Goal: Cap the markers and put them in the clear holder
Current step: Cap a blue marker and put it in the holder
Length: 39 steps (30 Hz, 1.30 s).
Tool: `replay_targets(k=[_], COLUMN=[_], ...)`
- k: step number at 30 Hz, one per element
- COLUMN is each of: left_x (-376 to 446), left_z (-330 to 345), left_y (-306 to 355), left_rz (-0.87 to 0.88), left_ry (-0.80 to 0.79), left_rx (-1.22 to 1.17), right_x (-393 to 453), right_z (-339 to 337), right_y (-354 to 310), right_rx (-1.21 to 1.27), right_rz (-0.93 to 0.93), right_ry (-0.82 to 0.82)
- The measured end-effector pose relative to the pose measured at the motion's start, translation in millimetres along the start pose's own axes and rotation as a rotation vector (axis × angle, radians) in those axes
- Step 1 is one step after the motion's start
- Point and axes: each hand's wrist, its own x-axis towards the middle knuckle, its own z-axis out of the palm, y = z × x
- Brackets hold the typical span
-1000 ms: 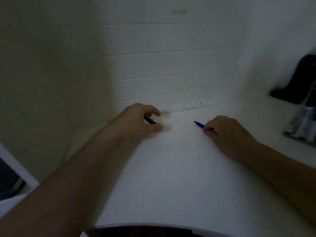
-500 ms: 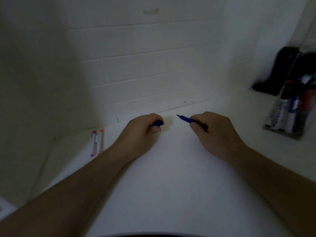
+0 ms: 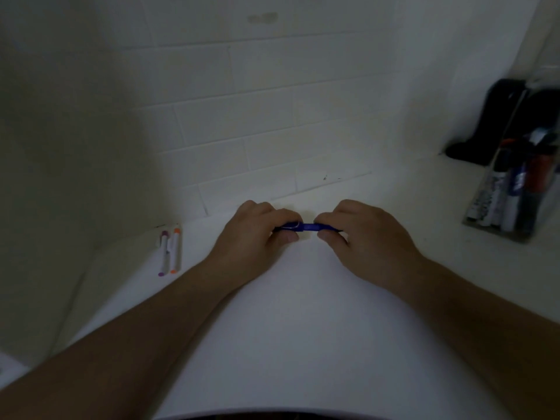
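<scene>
A blue marker [image 3: 307, 227] lies level between both hands, just above the white table [image 3: 291, 344]. My left hand [image 3: 257, 234] pinches its blue cap [image 3: 289, 228] end, and my right hand [image 3: 363, 234] grips the barrel; cap and barrel meet in the gap between my fingers. Two capped white markers, one purple [image 3: 164, 253] and one orange [image 3: 175, 250], lie side by side on the table to the left. The clear holder [image 3: 515, 189] stands at the right edge with several markers upright in it.
A white tiled wall [image 3: 257, 116] runs close behind the hands. A dark object [image 3: 485, 122] stands on the ledge behind the holder. The table's curved front edge is near the bottom of the view.
My hands have come together: the cap in my left hand and the bare-tipped blue marker in my right now meet. The view has shifted, showing more of the holder.
</scene>
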Motion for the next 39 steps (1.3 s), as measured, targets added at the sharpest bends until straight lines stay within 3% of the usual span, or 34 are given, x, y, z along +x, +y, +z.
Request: replay_targets(k=[5,18,23,27,30,34,37,39], left_x=[-2.0,-4.9,-9.6,-11.3,-10.8,2.4,25.9,42.4], left_z=[-0.4,0.2,0.9,-3.6,-4.6,10.9,38.3,56.7], left_y=[10.2,18.0,24.7,28.5,30.4,62.2,106.7,136.5], left_rz=[0.047,0.058,0.015,-0.070,-0.038,0.348,0.495,0.458], left_ry=[-0.090,-0.152,-0.115,-0.099,-0.126,-0.157,-0.121,-0.063], left_rx=[-0.133,-0.151,-0.267,-0.320,-0.195,0.095,0.090,0.002], right_x=[2.4,-1.0,-3.4,-3.3,5.5,13.3,8.5,0.6], right_z=[2.8,6.1,2.3,-11.7,-39.3,-96.8,-142.9,-173.8], right_y=[-9.7,-4.1,-7.9,-5.6,12.0,36.5,48.8,62.5], right_rx=[0.085,0.211,0.171,-0.061,-0.022,0.192,0.189,0.165], right_rz=[-0.021,-0.024,-0.002,-0.040,0.042,0.159,0.252,0.314], right_ry=[-0.038,-0.071,-0.160,-0.158,-0.030,0.350,0.496,0.557])
